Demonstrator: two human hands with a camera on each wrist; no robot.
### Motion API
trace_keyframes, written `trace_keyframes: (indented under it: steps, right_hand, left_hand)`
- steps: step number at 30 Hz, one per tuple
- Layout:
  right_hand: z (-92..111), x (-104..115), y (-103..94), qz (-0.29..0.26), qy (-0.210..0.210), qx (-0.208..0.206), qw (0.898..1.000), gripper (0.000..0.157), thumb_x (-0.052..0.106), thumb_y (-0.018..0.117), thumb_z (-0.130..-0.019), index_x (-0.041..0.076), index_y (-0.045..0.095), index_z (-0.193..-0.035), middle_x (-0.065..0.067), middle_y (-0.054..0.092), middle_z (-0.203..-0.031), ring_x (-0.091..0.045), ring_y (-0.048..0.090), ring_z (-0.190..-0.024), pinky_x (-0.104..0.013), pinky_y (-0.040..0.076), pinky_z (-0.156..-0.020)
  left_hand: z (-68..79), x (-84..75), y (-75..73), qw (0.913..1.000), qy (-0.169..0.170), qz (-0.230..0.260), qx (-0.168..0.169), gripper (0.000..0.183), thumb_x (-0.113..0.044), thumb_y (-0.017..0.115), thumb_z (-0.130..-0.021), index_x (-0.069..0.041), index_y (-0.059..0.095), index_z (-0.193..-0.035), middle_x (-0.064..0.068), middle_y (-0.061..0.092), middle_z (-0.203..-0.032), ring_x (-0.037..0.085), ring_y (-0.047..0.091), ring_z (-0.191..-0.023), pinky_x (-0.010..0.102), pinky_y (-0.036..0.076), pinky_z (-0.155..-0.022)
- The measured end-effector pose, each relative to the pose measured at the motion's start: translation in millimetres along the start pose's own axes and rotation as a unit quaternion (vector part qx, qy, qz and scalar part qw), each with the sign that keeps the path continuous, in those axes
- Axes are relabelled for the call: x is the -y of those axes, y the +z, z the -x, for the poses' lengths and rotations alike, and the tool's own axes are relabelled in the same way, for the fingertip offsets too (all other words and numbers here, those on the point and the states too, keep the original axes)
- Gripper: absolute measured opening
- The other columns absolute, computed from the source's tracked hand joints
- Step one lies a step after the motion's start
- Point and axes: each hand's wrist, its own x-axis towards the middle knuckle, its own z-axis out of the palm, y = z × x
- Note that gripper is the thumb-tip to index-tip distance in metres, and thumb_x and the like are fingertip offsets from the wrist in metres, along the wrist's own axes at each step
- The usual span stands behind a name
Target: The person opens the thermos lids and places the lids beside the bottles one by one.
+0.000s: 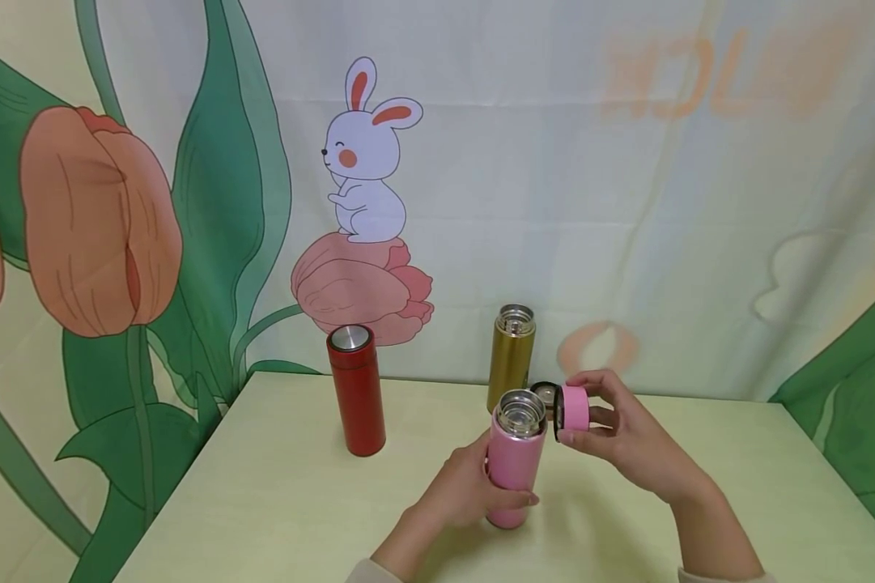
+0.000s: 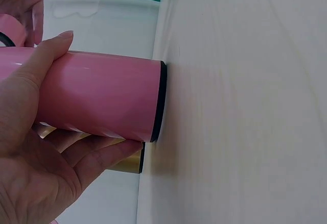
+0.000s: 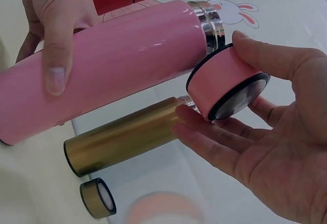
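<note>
A pink thermos bottle (image 1: pixel 516 463) stands near the front of the table, its steel mouth uncovered. My left hand (image 1: pixel 462 490) grips its body, fingers round the back and thumb across the front. Just right of the mouth, my right hand (image 1: pixel 630 441) pinches the pink lid (image 1: pixel 575 408) between thumb and fingers, tipped on its side with its underside towards the bottle. In the right wrist view the lid (image 3: pixel 225 83) overlaps the steel neck (image 3: pixel 208 25). The left wrist view shows the bottle's black base (image 2: pixel 160 101) close to the tabletop.
A gold thermos bottle (image 1: pixel 511 356) without its lid stands behind the pink one. Its gold lid (image 3: pixel 97 198) lies beside it on the table. A red thermos bottle (image 1: pixel 357 397) with its lid on stands to the left. A printed curtain (image 1: pixel 481 186) hangs along the table's back edge.
</note>
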Motion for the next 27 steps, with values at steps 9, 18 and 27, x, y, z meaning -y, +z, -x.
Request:
trace_keyframes:
  steps: [9, 18, 27]
  right_hand:
    - [7, -27, 3.6, 0.009, 0.014, -0.02, 1.0, 0.064, 0.015, 0.086, -0.085, 0.011, 0.046, -0.136, -0.02, 0.054, -0.134, -0.032, 0.064, -0.112, -0.032, 0.061, -0.09]
    - [11, -50, 6.2, 0.047, 0.029, -0.032, 0.998, 0.063, 0.022, 0.092, -0.078, 0.016, 0.053, -0.127, -0.011, 0.061, -0.125, -0.032, 0.065, -0.111, -0.034, 0.061, -0.087]
    - [12, -64, 7.7, 0.036, 0.038, -0.015, 0.999, 0.065, 0.019, 0.094, -0.075, 0.01, 0.054, -0.126, -0.015, 0.063, -0.122, -0.035, 0.064, -0.111, -0.034, 0.061, -0.089]
  left_hand:
    - [-0.6, 0.8, 1.0, 1.0, 0.005, -0.002, 0.001, 0.08, -0.048, 0.094, -0.07, -0.038, 0.054, -0.138, -0.014, 0.072, -0.115, 0.008, 0.068, -0.105, 0.039, 0.056, -0.093]
    - [-1.0, -0.2, 1.5, 1.0, 0.001, -0.004, 0.004, 0.081, -0.048, 0.094, -0.07, -0.037, 0.053, -0.138, -0.014, 0.072, -0.115, 0.008, 0.069, -0.104, 0.039, 0.056, -0.093]
    - [2.0, -1.6, -0.1, 1.0, -0.009, -0.003, -0.003, 0.081, -0.049, 0.094, -0.069, -0.034, 0.054, -0.139, -0.015, 0.071, -0.117, 0.009, 0.067, -0.106, 0.04, 0.055, -0.094]
